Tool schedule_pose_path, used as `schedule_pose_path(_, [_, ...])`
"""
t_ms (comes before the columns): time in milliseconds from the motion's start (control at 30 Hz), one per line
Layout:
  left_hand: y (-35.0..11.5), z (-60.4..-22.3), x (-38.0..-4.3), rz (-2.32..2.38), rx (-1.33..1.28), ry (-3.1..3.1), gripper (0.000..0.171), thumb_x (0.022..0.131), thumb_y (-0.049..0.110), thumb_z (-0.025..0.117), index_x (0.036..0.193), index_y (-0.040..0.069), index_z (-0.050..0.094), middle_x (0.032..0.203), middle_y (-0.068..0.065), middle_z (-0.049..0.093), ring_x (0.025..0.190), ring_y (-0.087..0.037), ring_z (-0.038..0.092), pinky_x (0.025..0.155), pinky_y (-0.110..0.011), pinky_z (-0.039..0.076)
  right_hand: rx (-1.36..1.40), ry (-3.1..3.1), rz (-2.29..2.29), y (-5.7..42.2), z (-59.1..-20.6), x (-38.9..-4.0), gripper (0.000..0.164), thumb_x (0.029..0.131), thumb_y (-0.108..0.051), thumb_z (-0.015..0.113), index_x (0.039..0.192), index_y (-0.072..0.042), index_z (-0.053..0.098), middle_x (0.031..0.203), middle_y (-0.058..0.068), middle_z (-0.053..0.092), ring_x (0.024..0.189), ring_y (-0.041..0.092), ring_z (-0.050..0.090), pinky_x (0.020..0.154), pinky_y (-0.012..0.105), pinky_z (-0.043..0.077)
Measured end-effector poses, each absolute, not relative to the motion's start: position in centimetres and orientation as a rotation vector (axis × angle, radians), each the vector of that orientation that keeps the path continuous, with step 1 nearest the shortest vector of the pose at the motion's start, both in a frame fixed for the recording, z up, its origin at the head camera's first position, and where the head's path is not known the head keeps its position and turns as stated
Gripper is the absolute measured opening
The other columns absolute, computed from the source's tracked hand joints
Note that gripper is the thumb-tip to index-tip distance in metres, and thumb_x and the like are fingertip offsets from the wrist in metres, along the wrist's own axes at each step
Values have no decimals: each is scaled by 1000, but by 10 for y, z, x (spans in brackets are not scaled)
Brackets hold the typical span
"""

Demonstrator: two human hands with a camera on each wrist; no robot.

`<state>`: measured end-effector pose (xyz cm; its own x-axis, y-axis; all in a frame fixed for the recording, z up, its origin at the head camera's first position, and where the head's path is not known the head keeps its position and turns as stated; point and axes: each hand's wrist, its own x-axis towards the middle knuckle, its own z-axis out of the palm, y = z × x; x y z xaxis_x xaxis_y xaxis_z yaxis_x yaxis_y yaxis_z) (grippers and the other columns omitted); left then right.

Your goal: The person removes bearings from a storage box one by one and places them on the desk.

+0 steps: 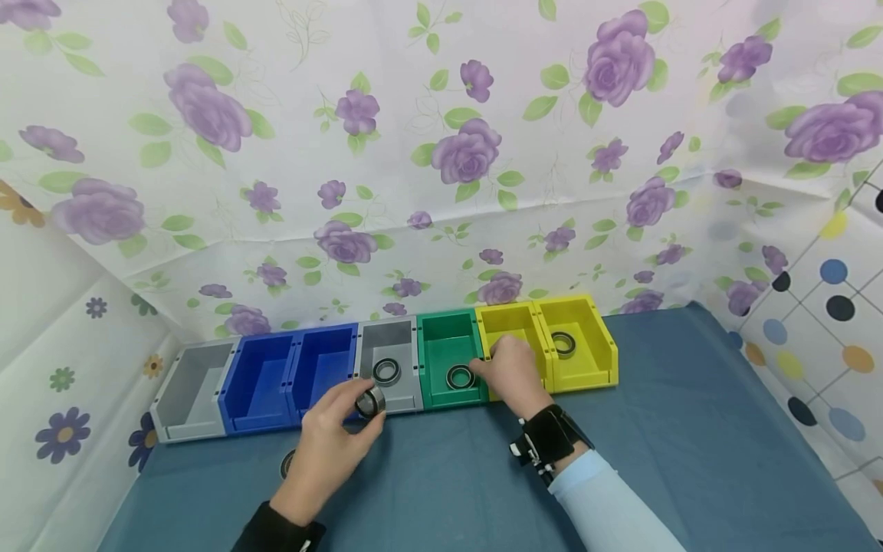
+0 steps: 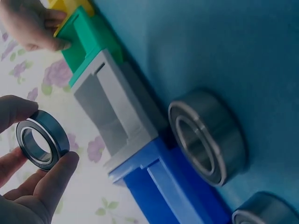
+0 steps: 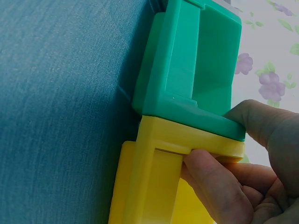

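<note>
Between thumb and fingers, my left hand (image 1: 329, 441) holds a ring-shaped ball bearing (image 2: 55, 131) above the front of the middle grey bin (image 1: 408, 402). My right hand (image 1: 513, 376) pinches the adjoining walls of the green bin (image 1: 448, 337) and a yellow bin (image 1: 501, 322), thumb on the green side and fingers on the yellow. One bearing (image 1: 376, 373) lies in the grey bin, another bearing (image 1: 451, 378) in the green bin, and a third bearing (image 1: 564, 355) in the far right yellow bin (image 1: 586, 368). The hand partly hides the nearer yellow bin's inside.
Two blue bins (image 1: 258, 376) and another grey bin (image 1: 189, 391) continue the row leftward. Bearings (image 2: 224, 135) stand on the blue tablecloth (image 1: 441, 491) near my left wrist. A flowered sheet (image 1: 414, 192) hangs behind the bins.
</note>
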<state>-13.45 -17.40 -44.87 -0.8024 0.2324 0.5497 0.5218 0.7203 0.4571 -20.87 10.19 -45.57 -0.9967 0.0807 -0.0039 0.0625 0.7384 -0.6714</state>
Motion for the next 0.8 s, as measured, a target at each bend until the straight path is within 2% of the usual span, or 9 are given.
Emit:
schedule_pose_path(200, [-170,-459,-129,-807,-625,-2522,52,73,21,77,122,20,59,119,-3,55,108,-17,53,82,-28,46,-105,-2894,1126,102,-455,-208,49,77,-32,74,49,-13,38,43,-7,25,37,11,29,36,24,21])
schedule_pose_path(467, [-164,-469,-125,-725,-624,-2634,52,69,21,79,118,22,62,115,0,56,104,-14,54,79,-24,46,-119,-2899,1142,102,-455,-208,49,77,-32,73,49,-13,38,44,-6,25,38,11,29,37,24,22])
schedule_pose_path(800, [-163,-475,-123,-691,-615,-2744,51,69,22,80,117,20,62,115,-2,57,106,-18,53,80,-31,47,-145,-2908,1141,101,-455,-208,48,77,-33,74,49,-13,39,43,-7,25,37,11,30,37,24,23])
